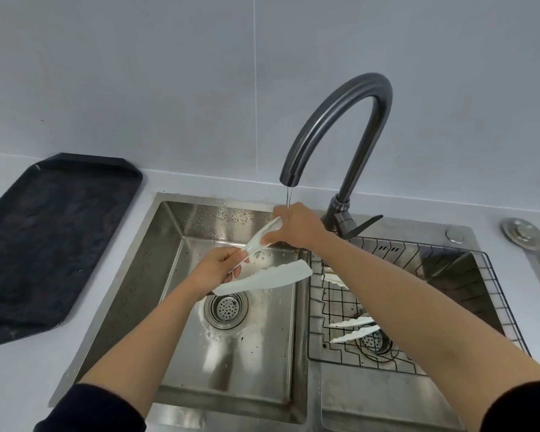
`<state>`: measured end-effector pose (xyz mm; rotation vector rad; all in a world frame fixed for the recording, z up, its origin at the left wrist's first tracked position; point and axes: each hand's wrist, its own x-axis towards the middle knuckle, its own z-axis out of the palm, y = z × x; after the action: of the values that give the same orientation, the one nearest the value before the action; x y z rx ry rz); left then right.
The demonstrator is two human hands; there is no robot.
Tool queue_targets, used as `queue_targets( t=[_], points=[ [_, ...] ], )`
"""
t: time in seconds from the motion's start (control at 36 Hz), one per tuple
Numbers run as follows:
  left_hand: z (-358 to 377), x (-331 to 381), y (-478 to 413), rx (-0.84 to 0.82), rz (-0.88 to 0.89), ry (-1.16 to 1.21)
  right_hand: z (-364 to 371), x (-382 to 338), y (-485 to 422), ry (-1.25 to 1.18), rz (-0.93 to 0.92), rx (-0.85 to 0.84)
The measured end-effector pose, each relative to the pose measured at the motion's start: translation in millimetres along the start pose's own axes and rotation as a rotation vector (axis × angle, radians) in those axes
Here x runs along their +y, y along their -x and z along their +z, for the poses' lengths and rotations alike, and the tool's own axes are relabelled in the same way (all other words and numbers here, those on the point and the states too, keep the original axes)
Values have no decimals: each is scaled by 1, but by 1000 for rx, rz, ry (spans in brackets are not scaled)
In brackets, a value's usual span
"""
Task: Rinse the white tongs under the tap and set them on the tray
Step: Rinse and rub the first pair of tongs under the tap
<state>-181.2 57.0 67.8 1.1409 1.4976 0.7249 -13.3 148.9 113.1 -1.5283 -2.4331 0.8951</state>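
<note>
white tongs [264,277] over the left sink basin [169,275], under the tap [340,120] | our left hand [217,269] clamped on their hinge end | our right hand [296,226] pinching the upper arm beneath the water | tray [50,244] left of the sink

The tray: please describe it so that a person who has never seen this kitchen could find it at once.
Start at the steel sink under the curved tap. On the pale counter to its left lies the tray, long and flat with cut corners. It is the only black thing on the counter, and nothing lies on it.
</note>
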Motion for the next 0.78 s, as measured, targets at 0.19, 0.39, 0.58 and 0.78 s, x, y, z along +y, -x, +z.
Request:
queue_targets(
  t=[0.19,0.39,0.58,0.78],
  points=[
    [-9,-5,0,30,40,-48,-10,0,-5,-248,0,-129],
    [-13,-4,2,155,125,-154,-14,6,-12,-710,60,-37],
    [-15,-2,7,356,175,-289,-9,4,-4,-908,174,-27],
    [-14,4,11,470,196,-278,20,27,5,-617,351,-33]
  ],
)
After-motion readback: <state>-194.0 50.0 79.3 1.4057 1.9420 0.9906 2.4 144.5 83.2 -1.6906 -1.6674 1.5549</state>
